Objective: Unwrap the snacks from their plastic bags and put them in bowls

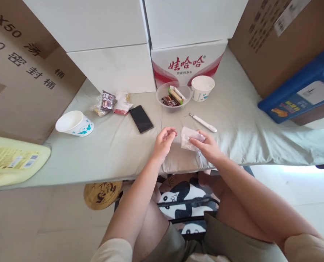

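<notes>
Over the front of the cloth-covered table, my right hand (208, 146) is closed on a small clear plastic bag (187, 140), thumb laid across it. What the bag contains is too small to name. Just left of it, my left hand (164, 143) has its fingers curled and the thumb pressed to the fingertips; anything pinched there cannot be made out. Behind the bag lies a white pen-like tool (202, 122) with a metal tip. A black phone (141, 119) rests face up beyond my left hand. Farther back, a clear plastic bowl (173, 104) holds several wrapped snacks (173, 97).
Paper cups stand at the left (74, 123) and back right (202, 89). Snack packets (109, 101) lie left of the phone. White boxes (111, 67) and a red-and-white carton (189, 65) line the back. Yellow (17, 158) and blue (301, 87) jugs flank the table beside brown cartons.
</notes>
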{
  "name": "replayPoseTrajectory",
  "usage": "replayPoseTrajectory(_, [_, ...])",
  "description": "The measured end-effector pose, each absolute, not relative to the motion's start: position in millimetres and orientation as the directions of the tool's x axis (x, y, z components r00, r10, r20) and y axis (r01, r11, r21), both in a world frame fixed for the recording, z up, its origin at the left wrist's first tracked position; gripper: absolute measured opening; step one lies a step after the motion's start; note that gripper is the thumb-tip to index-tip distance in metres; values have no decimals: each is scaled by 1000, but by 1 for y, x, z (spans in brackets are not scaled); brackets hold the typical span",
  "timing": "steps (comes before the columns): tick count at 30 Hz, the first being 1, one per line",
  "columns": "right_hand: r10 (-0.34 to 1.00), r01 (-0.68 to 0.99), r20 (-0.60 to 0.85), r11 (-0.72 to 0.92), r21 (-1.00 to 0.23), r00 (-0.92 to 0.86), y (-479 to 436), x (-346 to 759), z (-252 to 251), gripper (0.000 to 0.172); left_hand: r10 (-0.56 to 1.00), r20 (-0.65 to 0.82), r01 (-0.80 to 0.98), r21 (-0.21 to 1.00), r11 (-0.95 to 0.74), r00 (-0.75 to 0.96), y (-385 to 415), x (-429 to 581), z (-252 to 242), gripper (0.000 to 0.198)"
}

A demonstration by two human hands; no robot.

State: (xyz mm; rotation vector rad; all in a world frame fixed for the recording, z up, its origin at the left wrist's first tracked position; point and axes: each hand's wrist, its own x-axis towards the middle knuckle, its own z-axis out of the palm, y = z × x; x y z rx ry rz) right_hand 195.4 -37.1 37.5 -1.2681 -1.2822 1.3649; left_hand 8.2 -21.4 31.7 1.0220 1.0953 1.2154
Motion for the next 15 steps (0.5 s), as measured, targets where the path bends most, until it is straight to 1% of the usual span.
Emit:
replayPoseTrajectory(2, [998,137,-63,-63,-989,8,-27,210,49,35,996,-85,-159,983,89,31,-20,6,34,23])
replayPoseTrajectory(4, [991,326,57,15,-945,120,-3,228,71,30,995,-82,-131,987,89,60,-19,3,37,21])
replayPoseTrajectory(6, [958,568,222,83,-819,180,39,243,99,23,993,-73,-88,993,81,88,-17,2,40,20])
replayPoseTrajectory(8, [933,772,321,81,-630,164,94,251,124,17,992,-74,-55,995,80,104,-14,1,42,20])
replayPoseTrajectory(9, [936,846,329,73,-528,124,124,251,133,14,990,-82,-47,995,88,112,-11,2,42,20])
replayPoseTrajectory(10, [953,903,291,54,-427,81,152,250,138,11,989,-91,-45,994,97,120,-9,3,43,20])
replayPoseTrajectory(11, [975,944,219,32,-329,43,179,248,140,9,986,-103,-43,993,110,131,-6,4,43,20])
replayPoseTrajectory(12, [994,968,106,21,-251,5,203,244,138,9,983,-116,-43,991,123,140,-3,5,42,21])
replayPoseTrajectory(13, [999,973,42,21,-229,-12,222,239,133,7,980,-130,-43,990,137,149,-1,6,42,21])
replayPoseTrajectory(14, [1000,974,9,31,-225,-30,238,234,126,11,977,-141,-42,988,149,158,1,7,42,21])
replayPoseTrajectory(15, [999,968,5,52,-244,-52,250,230,117,18,974,-150,-39,987,159,168,3,7,42,21])
